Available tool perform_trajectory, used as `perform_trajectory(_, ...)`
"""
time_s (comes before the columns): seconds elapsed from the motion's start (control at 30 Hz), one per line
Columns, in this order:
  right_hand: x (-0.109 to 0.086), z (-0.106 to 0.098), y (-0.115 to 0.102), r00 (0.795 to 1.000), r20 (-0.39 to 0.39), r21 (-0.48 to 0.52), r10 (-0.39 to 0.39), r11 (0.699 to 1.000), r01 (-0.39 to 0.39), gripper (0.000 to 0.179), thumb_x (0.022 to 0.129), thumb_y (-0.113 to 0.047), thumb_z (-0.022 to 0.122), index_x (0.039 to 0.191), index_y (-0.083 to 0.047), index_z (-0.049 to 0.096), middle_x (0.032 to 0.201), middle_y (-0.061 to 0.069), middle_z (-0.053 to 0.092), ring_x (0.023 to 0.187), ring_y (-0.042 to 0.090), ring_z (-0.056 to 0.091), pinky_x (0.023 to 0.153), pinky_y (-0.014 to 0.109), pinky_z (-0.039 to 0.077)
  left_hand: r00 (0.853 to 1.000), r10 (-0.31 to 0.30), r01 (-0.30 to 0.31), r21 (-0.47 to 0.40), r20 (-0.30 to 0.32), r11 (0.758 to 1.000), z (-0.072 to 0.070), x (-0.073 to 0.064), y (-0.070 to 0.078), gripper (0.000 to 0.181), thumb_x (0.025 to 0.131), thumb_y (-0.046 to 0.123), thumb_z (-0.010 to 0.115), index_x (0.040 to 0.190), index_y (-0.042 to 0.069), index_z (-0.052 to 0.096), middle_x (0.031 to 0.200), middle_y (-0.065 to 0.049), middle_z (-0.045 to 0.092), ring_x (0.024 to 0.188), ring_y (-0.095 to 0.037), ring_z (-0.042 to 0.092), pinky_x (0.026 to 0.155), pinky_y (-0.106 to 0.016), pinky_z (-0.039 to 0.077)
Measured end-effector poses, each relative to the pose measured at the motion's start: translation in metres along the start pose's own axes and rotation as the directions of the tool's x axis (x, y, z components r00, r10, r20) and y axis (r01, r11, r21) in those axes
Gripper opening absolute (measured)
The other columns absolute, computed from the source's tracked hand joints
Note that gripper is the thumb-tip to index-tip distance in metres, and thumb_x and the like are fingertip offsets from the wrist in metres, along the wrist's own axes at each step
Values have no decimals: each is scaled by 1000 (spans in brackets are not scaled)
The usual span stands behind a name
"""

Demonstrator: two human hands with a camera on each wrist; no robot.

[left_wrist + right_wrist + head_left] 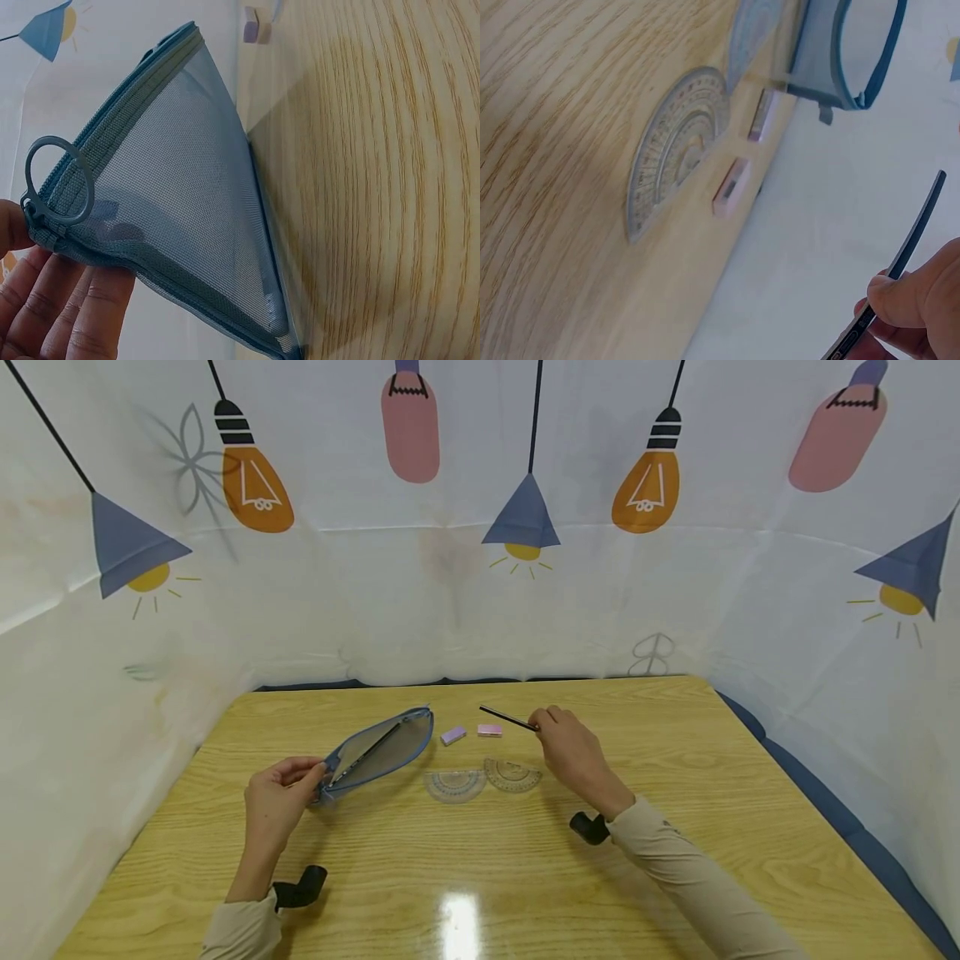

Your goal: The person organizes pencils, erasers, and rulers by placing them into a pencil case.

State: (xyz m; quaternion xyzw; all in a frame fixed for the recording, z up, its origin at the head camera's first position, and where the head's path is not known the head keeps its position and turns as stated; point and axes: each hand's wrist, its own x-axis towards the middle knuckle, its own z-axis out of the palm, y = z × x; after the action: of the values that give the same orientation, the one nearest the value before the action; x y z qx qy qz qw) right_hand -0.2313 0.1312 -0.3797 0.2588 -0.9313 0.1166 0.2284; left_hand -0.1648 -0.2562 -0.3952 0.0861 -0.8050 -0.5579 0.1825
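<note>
My left hand (pixel 275 797) pinches the near end of a blue mesh zipper pouch (pixel 393 752), beside its ring-shaped zipper pull (pixel 91 187). The pouch's mouth gapes, and a slim, pen-like item (pixel 273 300) shows through the mesh along its bottom. Between thumb and fingers, my right hand (pixel 573 753) holds a slim black pencil (pixel 504 717), raised above the table and pointing left toward the pouch. Two clear protractors (pixel 454 786) lie flat between the hands. Just beyond them are a purple eraser (pixel 453 736) and a pink eraser (pixel 490 730).
The wooden table (pixel 450 852) ends at a white curtain (pixel 375 610) printed with lamps and bulbs, which surrounds it at the back and sides. Black wrist mounts (pixel 590 828) stick out from both forearms.
</note>
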Motion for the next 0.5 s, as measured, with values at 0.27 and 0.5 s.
perform_trajectory(0.27,3,-4,-10,998,-52,60,-44,997,47,13,92,-3,66,104,-4,61,92,7,59,84,25,59,56,31,52,1000,4,-4,1,-4,1000,0,0,0,24,90,15,72,101,-6,71,89,-16,72,66,-5,65,57,-23,55)
perform_trajectory(0.5,7,-3,-15,989,-96,116,-115,985,126,13,91,0,66,104,-2,61,94,9,60,88,25,60,65,32,54,1000,8,-8,4,-4,1000,1,0,0,23,90,14,72,101,-6,71,89,-16,71,66,-4,65,56,-22,55)
